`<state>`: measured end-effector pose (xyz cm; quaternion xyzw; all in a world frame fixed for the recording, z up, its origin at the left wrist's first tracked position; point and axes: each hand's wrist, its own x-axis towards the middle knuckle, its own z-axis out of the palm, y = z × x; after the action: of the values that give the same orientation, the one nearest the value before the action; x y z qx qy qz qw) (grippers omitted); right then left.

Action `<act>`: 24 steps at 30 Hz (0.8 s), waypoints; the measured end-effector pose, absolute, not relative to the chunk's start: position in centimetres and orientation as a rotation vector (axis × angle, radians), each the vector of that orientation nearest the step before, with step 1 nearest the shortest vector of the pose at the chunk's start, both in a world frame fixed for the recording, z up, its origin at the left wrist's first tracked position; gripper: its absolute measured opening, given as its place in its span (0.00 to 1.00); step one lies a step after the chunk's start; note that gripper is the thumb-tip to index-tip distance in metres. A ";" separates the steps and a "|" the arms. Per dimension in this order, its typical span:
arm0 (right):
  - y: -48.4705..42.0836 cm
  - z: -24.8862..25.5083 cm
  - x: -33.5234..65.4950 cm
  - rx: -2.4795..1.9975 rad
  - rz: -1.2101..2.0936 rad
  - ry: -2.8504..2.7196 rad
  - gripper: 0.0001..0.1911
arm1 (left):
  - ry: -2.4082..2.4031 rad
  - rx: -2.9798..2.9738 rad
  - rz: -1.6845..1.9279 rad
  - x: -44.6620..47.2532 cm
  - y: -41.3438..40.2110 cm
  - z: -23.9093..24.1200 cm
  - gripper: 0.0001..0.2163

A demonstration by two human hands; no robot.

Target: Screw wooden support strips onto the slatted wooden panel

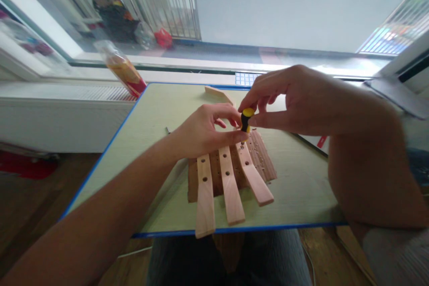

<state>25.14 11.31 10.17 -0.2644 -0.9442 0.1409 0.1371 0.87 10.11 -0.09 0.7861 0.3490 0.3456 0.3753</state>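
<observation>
A stubby yellow-and-black screwdriver (246, 119) stands nearly upright over the rightmost wooden piece (257, 184). My right hand (284, 98) pinches its handle between thumb and fingers. Lower down, the thumb and index finger of my left hand (211, 129) close around the same tool from the left; its tip is hidden. Two more pale wooden pieces, one in the middle (233, 196) and one at the left (205, 201), lie alongside, with dark round holes in them. Beneath all three is a brown corrugated cardboard sheet (264, 161) with small holes and bits on it.
The pale green table (154, 201) has a blue edge. Another wooden piece (217, 94) lies at its far side. A small metal item (168, 130) is left of my left hand. A packaged bag (125, 71) leans by the window, and a dark-edged flat object (311, 143) is at the right.
</observation>
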 end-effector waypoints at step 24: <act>11.2 9.5 24.4 -1.003 0.332 -2.624 0.16 | 0.898 1.970 0.884 0.9 10.0 0.0 0.16</act>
<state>24.39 11.24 9.47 -0.3504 -0.9163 0.1161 0.1557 0.94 10.03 -0.03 0.7753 0.3535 0.3481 0.3909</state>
